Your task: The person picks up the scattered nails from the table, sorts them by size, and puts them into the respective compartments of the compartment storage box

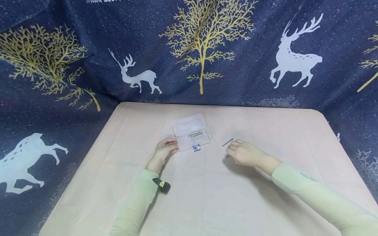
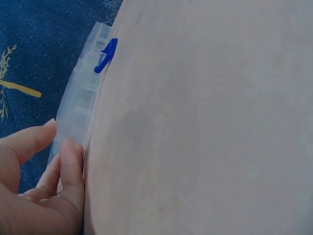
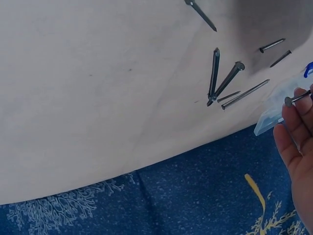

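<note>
My left hand (image 1: 164,151) grips the left end of a clear plastic box (image 1: 184,143), thumb at its rim and fingers against its side. Its lid (image 1: 189,125) is flipped back, and a blue latch (image 1: 196,147) sits at the front. A few nails (image 1: 195,134) lie inside. Over the table to the right of the box, my right hand (image 1: 243,154) pinches a nail (image 3: 288,101), whose flat head shows past the fingertips. Another nail (image 1: 227,142) lies just beyond that hand. Loose thick nails (image 3: 228,81) and thinner ones (image 3: 245,94) are scattered on the table in the right wrist view.
A pale cloth covers the table (image 1: 200,196). Behind it hangs a dark blue curtain (image 1: 236,78) with white deer and yellow trees, close along the table's far edge. A black strap piece (image 1: 162,185) is on the left sleeve.
</note>
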Demonstrator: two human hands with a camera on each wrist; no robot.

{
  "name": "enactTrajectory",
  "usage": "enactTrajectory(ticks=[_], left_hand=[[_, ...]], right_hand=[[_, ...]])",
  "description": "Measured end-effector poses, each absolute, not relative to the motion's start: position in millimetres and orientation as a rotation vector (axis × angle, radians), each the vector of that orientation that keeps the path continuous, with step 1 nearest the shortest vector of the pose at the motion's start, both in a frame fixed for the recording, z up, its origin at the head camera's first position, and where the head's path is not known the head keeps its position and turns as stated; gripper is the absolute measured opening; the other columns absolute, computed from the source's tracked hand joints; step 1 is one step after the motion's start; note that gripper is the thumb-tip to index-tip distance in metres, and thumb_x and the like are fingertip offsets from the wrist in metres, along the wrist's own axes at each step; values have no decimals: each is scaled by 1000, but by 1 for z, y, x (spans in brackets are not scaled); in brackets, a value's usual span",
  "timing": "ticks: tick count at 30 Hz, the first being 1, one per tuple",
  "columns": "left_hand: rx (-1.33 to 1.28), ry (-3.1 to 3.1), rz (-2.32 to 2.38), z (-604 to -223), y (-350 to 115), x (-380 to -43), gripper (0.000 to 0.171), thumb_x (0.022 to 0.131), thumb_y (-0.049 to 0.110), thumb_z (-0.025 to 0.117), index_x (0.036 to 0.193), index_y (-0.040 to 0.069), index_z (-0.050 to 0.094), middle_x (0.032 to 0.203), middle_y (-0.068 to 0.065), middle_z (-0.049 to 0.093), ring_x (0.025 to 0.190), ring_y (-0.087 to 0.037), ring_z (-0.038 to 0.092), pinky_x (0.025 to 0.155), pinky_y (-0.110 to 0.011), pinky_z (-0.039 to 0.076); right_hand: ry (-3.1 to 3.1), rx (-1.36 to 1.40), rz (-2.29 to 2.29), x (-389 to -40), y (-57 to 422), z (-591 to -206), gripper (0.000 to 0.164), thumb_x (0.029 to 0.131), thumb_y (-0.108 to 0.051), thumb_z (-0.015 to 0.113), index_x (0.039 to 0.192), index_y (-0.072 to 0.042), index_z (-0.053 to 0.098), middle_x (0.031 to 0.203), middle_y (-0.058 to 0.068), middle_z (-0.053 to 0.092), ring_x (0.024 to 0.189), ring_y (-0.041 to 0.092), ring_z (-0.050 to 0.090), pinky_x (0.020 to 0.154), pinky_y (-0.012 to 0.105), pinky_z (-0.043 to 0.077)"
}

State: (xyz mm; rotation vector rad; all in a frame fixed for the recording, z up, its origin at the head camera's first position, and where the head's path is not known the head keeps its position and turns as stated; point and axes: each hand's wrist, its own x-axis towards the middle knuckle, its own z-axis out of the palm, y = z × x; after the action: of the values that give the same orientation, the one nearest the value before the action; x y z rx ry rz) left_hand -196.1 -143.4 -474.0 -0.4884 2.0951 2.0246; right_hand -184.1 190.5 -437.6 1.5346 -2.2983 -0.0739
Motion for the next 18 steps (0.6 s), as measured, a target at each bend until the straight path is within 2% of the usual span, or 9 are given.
enactTrajectory(ticks=[6,11,18], left_hand=[[-516,2118,1985,-475,-144,-197,38,84,-3,64,121,-4,56,121,-22,59,87,-12,64,85,-23,58],[-523,2111,2001,-475,-143,-195,37,83,-4,63,120,-5,57,118,-21,60,81,-9,64,82,-22,59],[-509,2090,2034,-473,-143,-196,36,84,-6,62,120,-7,56,119,-23,60,82,-10,64,84,-23,59]], right_hand=[[-2375,1538,-112,-187,185,-433,22,73,-7,69,93,-6,59,92,5,68,89,20,62,80,33,56],[-2392,1545,-158,-190,180,-428,23,75,-4,68,97,-5,60,92,4,66,87,19,59,77,31,55],[-2372,1513,-178,-197,171,-423,13,82,-5,62,95,-6,62,91,3,65,86,19,57,73,30,53]])
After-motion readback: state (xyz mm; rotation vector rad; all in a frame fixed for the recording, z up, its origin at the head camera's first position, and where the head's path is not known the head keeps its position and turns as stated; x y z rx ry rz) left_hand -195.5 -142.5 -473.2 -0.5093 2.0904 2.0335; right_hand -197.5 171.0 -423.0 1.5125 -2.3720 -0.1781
